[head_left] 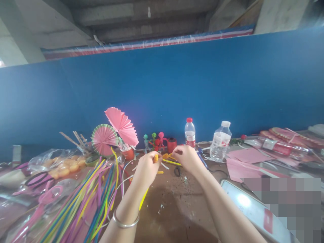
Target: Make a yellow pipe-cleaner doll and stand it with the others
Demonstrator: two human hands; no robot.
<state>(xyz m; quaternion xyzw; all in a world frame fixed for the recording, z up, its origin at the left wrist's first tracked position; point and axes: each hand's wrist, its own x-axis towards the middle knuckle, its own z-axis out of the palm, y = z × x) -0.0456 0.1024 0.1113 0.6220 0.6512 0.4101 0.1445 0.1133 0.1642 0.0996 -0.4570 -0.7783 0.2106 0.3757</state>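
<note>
My left hand [148, 168], with a silver bangle on the wrist, is closed on a coiled, orange-yellow pipe cleaner [156, 158]. A short way to the right, my right hand [186, 159] pinches the orange-yellow end that spans the gap between both hands. Its exact shape is partly hidden by my fingers. Below the left wrist a bright yellow length [143, 199] shows. Small figures of wound pipe cleaner, one of them pink [161, 137], stand just beyond my hands beside a red pot [171, 145]. A dark ring [177, 171] lies on the brown table between my forearms.
A bundle of coloured pipe cleaners [96, 199] spreads across the left. Pink paper fans [123, 125] stand behind it. Two plastic bottles, one red-capped [189, 133] and one white-capped [220, 141], are at the back. On the right are pink paper [248, 155] and a phone [253, 206].
</note>
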